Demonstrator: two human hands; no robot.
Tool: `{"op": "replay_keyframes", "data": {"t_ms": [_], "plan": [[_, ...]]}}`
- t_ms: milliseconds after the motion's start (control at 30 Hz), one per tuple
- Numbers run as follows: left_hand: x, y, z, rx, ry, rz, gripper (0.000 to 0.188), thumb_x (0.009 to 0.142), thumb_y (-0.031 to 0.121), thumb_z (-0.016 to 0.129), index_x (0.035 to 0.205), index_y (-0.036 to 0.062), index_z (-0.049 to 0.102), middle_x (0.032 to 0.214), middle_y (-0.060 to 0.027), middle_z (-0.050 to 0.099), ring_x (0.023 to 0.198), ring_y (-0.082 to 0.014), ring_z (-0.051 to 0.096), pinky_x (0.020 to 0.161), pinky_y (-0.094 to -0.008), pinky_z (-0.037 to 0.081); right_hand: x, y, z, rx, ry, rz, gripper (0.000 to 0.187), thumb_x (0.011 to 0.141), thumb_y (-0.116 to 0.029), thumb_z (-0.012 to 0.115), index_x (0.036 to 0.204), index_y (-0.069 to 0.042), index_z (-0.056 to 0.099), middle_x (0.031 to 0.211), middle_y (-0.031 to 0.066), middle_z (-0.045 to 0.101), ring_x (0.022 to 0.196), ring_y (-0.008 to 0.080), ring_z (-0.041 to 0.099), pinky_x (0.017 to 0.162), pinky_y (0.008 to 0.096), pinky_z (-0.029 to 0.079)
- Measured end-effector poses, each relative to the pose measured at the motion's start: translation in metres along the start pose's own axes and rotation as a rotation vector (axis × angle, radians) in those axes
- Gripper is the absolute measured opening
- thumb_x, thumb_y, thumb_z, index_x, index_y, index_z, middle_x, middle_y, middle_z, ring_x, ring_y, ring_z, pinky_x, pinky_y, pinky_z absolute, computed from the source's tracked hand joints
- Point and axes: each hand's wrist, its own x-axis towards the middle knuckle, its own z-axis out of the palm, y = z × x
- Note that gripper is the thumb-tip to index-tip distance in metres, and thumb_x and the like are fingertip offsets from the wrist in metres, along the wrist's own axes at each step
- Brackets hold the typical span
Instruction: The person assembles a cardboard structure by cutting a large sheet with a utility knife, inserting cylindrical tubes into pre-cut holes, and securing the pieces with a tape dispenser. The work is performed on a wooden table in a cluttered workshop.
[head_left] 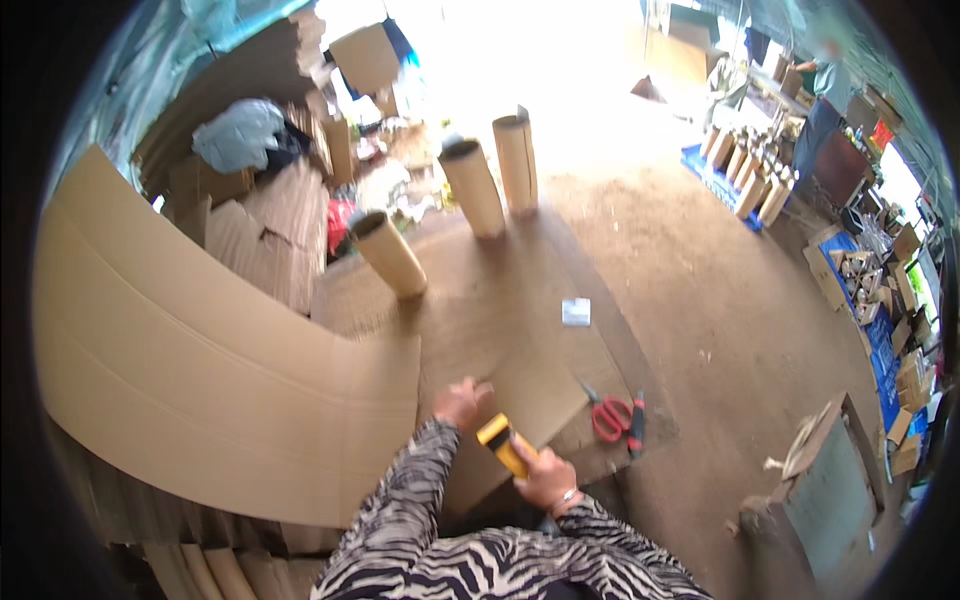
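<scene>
My right hand [546, 478] grips a yellow and black hand tool [507, 446] of a kind I cannot make out, held above the near part of the work table [480, 285]. To its left, my left hand [461, 402] has its fingers curled together by the left corner of a flat cardboard piece [545, 385]. Whatever they may pinch is too blurred to see. Red-handled scissors [611, 418] lie right of this piece, beside a red and black tool [636, 424]. A large curved cardboard sheet [220, 370] spreads from the table's left side.
Three upright cardboard tubes [473, 188] stand at the table's far side, and a small white card [576, 312] lies on it. A grey-topped stool [830, 500] is at the right. Far right, a person [822, 95] stands near several tubes [748, 172] on a blue sheet.
</scene>
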Motion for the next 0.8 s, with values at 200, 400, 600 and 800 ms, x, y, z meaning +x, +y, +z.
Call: {"op": "replay_keyframes", "data": {"t_ms": [200, 400, 600, 800], "plan": [[0.047, -0.039, 0.003, -0.054, 0.052, -0.016, 0.054, 0.096, 0.059, 0.044, 0.107, 0.01, 0.062, 0.105, -0.0238, 0.066, 0.099, -0.046, 0.061, 0.082, -0.0522, 0.049, -0.039, 0.013, -0.036, -0.028, -0.082, 0.041, 0.077, 0.065, -0.027, 0.078, 0.138, -0.033, 0.054, 0.08, 0.011, 0.055, 0.063, 0.0309, 0.061, 0.056, 0.0416, 0.053], [0.105, -0.099, 0.012, -0.083, -0.04, -0.02, 0.063, 0.097, 0.066, 0.034, 0.11, 0.0134, 0.065, 0.111, -0.0209, 0.067, 0.107, -0.0412, 0.062, 0.09, -0.0499, 0.048, -0.032, 0.034, 0.003, 0.017, -0.079, 0.02, 0.083, 0.062, -0.023, 0.081, 0.139, -0.033, 0.053, 0.082, 0.0103, 0.054, 0.069, 0.0301, 0.061, 0.06, 0.0408, 0.053], [0.137, -0.118, 0.032, -0.021, 0.169, -0.235, 0.063, 0.097, 0.063, 0.038, 0.109, 0.0066, 0.063, 0.109, -0.0222, 0.068, 0.111, -0.038, 0.061, 0.092, -0.0488, 0.048, 0.065, 0.02, 0.06, 0.05, -0.091, -0.05, 0.083, 0.066, -0.023, 0.081, 0.142, -0.036, 0.049, 0.083, 0.0115, 0.054, 0.073, 0.0304, 0.063, 0.064, 0.0412, 0.055], [0.113, -0.074, 0.021, -0.247, -0.079, -0.156, 0.073, 0.097, 0.066, 0.031, 0.118, 0.0051, 0.065, 0.121, -0.025, 0.062, 0.119, -0.0389, 0.057, 0.103, -0.0475, 0.042, 0.118, 0.01, 0.098, 0.048, -0.103, -0.009, 0.089, 0.066, -0.025, 0.081, 0.144, -0.041, 0.044, 0.085, 0.0111, 0.056, 0.074, 0.0298, 0.064, 0.065, 0.0419, 0.057]]}}
